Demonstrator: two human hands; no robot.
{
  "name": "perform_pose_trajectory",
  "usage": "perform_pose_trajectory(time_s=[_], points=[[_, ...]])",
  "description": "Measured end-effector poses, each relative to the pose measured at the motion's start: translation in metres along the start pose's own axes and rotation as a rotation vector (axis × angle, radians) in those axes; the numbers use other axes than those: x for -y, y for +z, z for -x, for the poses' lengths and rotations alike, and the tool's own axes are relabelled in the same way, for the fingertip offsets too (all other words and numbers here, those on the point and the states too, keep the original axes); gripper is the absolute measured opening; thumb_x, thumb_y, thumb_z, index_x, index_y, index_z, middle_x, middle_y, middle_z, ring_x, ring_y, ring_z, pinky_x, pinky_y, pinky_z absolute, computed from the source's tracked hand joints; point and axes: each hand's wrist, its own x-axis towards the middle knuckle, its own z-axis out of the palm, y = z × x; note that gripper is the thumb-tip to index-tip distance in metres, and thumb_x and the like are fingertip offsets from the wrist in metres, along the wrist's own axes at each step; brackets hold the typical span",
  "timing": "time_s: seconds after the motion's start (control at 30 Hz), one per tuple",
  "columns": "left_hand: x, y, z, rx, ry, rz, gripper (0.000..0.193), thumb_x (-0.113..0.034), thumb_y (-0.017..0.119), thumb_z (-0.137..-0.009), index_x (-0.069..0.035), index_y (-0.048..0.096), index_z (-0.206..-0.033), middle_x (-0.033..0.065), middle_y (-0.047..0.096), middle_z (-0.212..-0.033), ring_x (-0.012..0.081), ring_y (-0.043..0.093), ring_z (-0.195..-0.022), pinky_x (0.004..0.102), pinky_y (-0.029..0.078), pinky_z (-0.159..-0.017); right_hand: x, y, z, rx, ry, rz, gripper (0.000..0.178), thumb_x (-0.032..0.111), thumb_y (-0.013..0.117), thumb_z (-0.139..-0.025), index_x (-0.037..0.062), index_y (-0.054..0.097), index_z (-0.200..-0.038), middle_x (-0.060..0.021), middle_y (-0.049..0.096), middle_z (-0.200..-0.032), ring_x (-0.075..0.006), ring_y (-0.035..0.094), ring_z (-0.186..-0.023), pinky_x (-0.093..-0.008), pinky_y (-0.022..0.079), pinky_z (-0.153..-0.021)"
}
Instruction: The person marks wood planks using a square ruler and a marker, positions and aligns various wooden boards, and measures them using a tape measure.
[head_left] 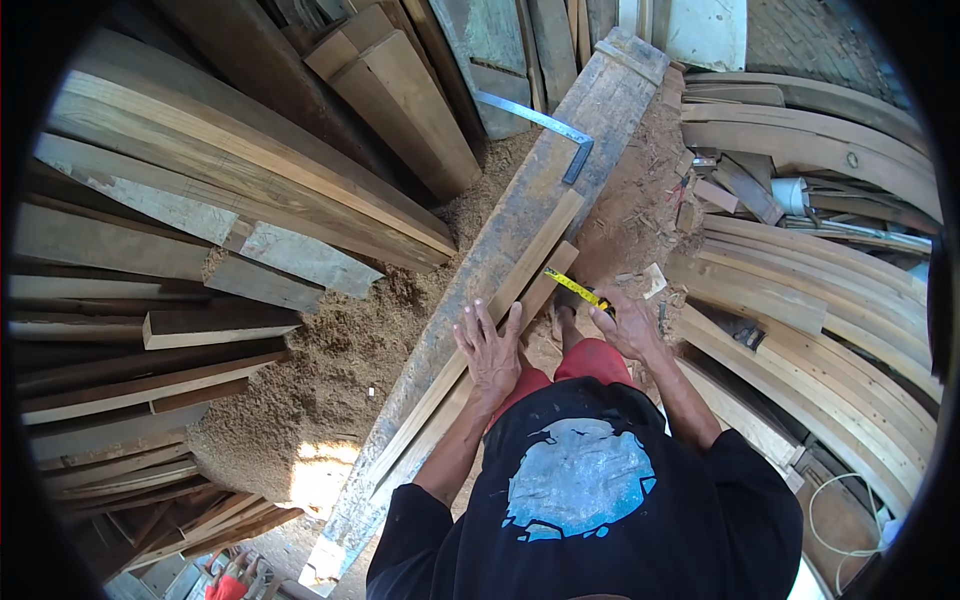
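Note:
My left hand [487,350] lies with spread fingers across two narrow wooden strips, pressing on them from above. The longer strip [545,240] runs along a worn plank bench [490,240]; the second strip [548,287] lies beside it on my side. In my right hand [628,325] is a tape measure [605,306], its case mostly hidden by my fingers. A short length of yellow tape blade [572,285] sticks out toward the end of the second strip. Farther up the bench rests a metal try square [545,121] with a dark stock, its blade reaching past the left edge.
Long beams [300,160] and stacked boards [180,385] fill the left side. Sawdust [340,370] covers the floor beside the bench. On the right lie piles of planks [850,350], a white cup-like container [790,196] and a pale looped cord [815,510].

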Motion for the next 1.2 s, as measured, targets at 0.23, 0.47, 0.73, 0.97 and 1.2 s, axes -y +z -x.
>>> perform_pose_trajectory(time_s=[0.23, 0.47, 0.73, 0.97, 1.2], points=[[-0.003, -0.002, 0.001, -0.029, 0.011, -0.077, 0.072, -0.03, 0.067, -0.091, -0.032, 0.038, -0.157, 0.0339, 0.014, -0.163, 0.054, 0.013, -0.15, 0.0705, 0.007, -0.117, 0.006, 0.01, 0.006, 0.015, 0.081, 0.025, 0.049, 0.049, 0.057, -0.094, 0.0133, 0.063, -0.127, -0.0234, 0.072, -0.095, -0.0453, 0.069, -0.092, -0.0543, 0.053, -0.081], [-0.002, -0.007, 0.0, -0.04, 0.017, -0.01, 0.076, -0.022, 0.065, -0.088, -0.034, 0.036, -0.158, 0.0339, 0.015, -0.162, 0.0541, 0.014, -0.149, 0.0704, 0.007, -0.118, -0.005, 0.019, 0.005, -0.03, 0.05, 0.0, 0.049, 0.05, 0.057, -0.094, 0.0139, 0.063, -0.127, -0.0222, 0.073, -0.097, -0.045, 0.069, -0.093, -0.0539, 0.053, -0.082], [-0.003, -0.011, -0.001, -0.011, 0.012, -0.015, 0.081, -0.017, 0.066, -0.087, -0.034, 0.034, -0.159, 0.0333, 0.014, -0.163, 0.0537, 0.012, -0.151, 0.0709, 0.008, -0.118, -0.011, 0.026, 0.001, -0.046, 0.03, 0.011, 0.047, 0.048, 0.057, -0.094, 0.0141, 0.064, -0.126, -0.0233, 0.072, -0.098, -0.0452, 0.069, -0.094, -0.0542, 0.053, -0.082], [-0.002, -0.008, -0.001, 0.004, 0.01, -0.06, 0.083, -0.019, 0.069, -0.086, -0.034, 0.033, -0.159, 0.0329, 0.013, -0.163, 0.0537, 0.014, -0.15, 0.071, 0.008, -0.118, -0.011, 0.027, 0.002, -0.025, 0.031, -0.025, 0.046, 0.046, 0.058, -0.093, 0.0124, 0.065, -0.124, -0.0246, 0.071, -0.099, -0.0454, 0.068, -0.095, -0.0544, 0.052, -0.082], [-0.005, -0.013, -0.004, -0.002, 0.015, -0.026, 0.081, -0.022, 0.073, -0.083, -0.027, 0.039, -0.156, 0.032, 0.013, -0.164, 0.054, 0.015, -0.149, 0.0706, 0.008, -0.117, -0.01, 0.023, 0.003, -0.019, 0.038, -0.047, 0.049, 0.048, 0.057, -0.093, 0.0128, 0.063, -0.125, -0.0241, 0.071, -0.098, -0.0449, 0.068, -0.096, -0.0537, 0.052, -0.083]])
